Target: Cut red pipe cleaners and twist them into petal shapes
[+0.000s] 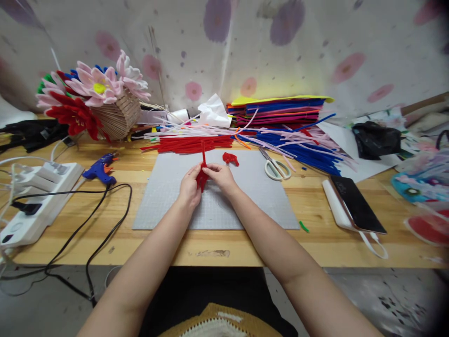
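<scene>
Both hands meet over a grey cutting mat (245,201) on the wooden table. My left hand (190,188) and my right hand (220,176) are both closed on a red pipe-cleaner piece (202,177), its free end sticking up toward the far side. A second small red pipe-cleaner shape (230,159) lies on the mat just beyond my right hand. Behind the mat lies a bundle of red pipe cleaners (191,143).
White-handled scissors (275,166) rest at the mat's right corner. Blue and pink pipe cleaners (301,147) and stacked felt sheets (280,110) lie behind. A blue glue gun (100,169), power strip (38,196) and black cable are left. A phone (356,202) lies right. A flower basket (94,100) stands back left.
</scene>
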A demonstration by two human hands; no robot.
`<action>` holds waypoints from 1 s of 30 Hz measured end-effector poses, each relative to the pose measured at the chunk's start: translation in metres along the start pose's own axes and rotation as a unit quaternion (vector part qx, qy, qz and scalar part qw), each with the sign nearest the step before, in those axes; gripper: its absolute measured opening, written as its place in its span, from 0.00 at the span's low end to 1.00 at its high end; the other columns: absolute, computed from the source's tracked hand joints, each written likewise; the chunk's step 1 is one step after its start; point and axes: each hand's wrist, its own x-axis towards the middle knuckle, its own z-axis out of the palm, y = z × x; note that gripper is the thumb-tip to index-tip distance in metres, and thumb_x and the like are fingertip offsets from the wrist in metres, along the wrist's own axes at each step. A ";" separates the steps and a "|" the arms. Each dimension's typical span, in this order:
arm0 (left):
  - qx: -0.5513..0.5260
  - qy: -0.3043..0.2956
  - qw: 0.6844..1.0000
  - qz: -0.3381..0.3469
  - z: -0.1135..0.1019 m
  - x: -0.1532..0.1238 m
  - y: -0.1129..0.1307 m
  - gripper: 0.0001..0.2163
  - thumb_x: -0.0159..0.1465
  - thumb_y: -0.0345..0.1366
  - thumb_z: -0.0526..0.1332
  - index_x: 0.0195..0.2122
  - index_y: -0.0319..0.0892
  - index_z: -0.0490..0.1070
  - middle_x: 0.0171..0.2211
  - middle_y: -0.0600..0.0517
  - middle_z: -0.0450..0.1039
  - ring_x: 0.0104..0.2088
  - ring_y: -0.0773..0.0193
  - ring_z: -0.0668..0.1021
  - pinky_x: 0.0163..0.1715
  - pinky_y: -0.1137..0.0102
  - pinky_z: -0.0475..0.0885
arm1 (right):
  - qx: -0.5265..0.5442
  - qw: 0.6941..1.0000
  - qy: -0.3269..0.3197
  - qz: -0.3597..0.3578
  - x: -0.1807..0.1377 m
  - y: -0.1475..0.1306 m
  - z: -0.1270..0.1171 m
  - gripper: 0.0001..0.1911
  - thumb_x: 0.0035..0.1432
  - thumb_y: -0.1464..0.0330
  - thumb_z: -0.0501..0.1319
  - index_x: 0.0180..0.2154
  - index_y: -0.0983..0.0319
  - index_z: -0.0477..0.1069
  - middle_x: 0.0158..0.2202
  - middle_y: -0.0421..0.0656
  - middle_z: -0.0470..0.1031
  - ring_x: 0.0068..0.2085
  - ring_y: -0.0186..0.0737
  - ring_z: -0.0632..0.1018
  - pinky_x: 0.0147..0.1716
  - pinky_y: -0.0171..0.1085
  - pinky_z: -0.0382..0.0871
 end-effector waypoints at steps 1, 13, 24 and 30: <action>0.010 -0.018 1.000 -0.013 0.001 -0.001 -0.001 0.06 0.55 0.30 0.58 0.33 0.39 0.72 0.31 0.51 0.75 0.34 0.70 0.76 0.38 0.74 0.69 | 0.024 0.999 0.012 0.023 0.001 0.000 -0.002 0.10 0.42 0.65 0.63 0.28 0.63 0.72 0.26 0.40 0.75 0.28 0.33 0.74 0.33 0.35 0.68; 0.515 -0.041 0.839 0.172 -0.007 -0.012 -0.008 0.14 0.59 0.40 0.52 0.39 0.42 0.75 0.33 0.49 0.77 0.33 0.62 0.76 0.34 0.70 0.67 | 0.139 0.982 0.102 0.075 0.005 -0.005 -0.009 0.12 0.33 0.66 0.67 0.24 0.64 0.71 0.21 0.36 0.71 0.24 0.30 0.70 0.26 0.32 0.63; 0.712 -0.010 0.666 0.224 0.001 -0.020 0.006 0.12 0.56 0.44 0.55 0.26 0.43 0.72 0.23 0.50 0.72 0.25 0.62 0.73 0.26 0.70 0.59 | 0.114 0.991 0.055 0.050 0.003 -0.001 0.001 0.08 0.45 0.66 0.60 0.28 0.62 0.64 0.21 0.35 0.68 0.23 0.29 0.68 0.27 0.32 0.62; 0.611 -0.011 0.628 0.481 -0.011 -0.009 0.024 0.11 0.60 0.38 0.53 0.38 0.45 0.73 0.41 0.48 0.73 0.40 0.62 0.71 0.40 0.69 0.63 | 0.021 0.999 0.025 0.004 0.004 0.002 -0.004 0.07 0.46 0.66 0.58 0.26 0.63 0.64 0.20 0.33 0.65 0.23 0.26 0.65 0.27 0.30 0.58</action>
